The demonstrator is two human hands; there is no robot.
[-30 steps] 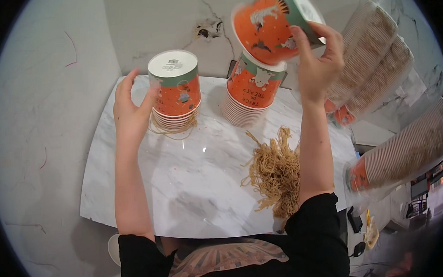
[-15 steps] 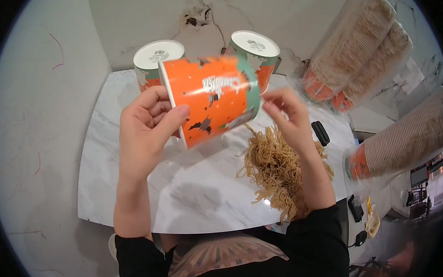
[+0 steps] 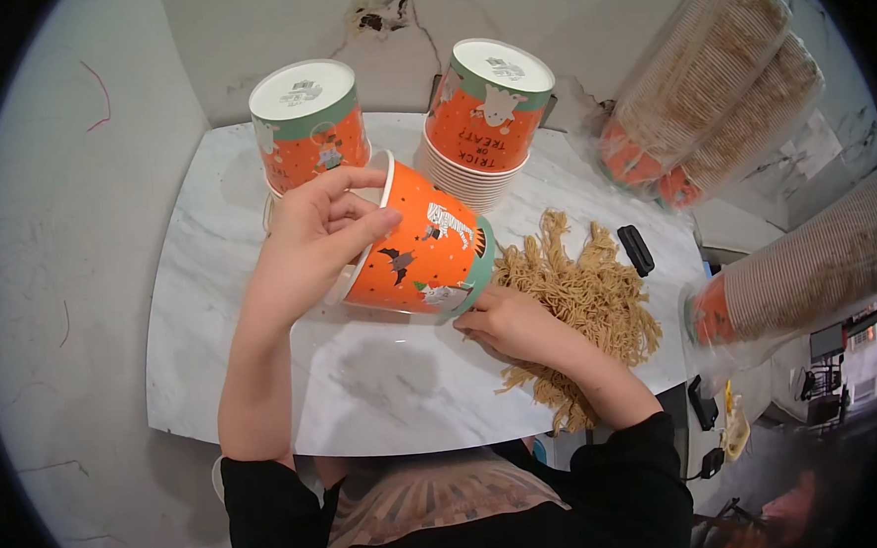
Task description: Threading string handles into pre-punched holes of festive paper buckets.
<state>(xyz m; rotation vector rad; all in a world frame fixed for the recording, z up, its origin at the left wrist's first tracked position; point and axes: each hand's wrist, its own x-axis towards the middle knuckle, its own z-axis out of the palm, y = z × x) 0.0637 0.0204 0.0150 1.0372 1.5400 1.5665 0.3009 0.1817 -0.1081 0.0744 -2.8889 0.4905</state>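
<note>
My left hand (image 3: 322, 230) grips an orange paper tub (image 3: 419, 243) by its white rim, thumb outside and fingers at the mouth. The tub is tilted above the table, with its green-banded base toward the lower right and bats and a mummy printed on its side. My right hand (image 3: 508, 322) is at the base edge with its fingers drawn together; whatever they hold is hidden. A tangled pile of tan cords (image 3: 598, 290) lies beside and partly under my right forearm.
At the back of the marbled table (image 3: 236, 384) stand an upside-down tub (image 3: 309, 132) and an inverted stack of tubs (image 3: 490, 113). Plastic-wrapped tub stacks (image 3: 711, 81) lean at the upper right; another wrapped stack (image 3: 795, 265) lies below. A small black object (image 3: 636, 251) sits near the right edge.
The tub has moved lower and tilted further, its base now toward the lower right. My right hand has come down and left to the base, uncovering more of the cord pile.
</note>
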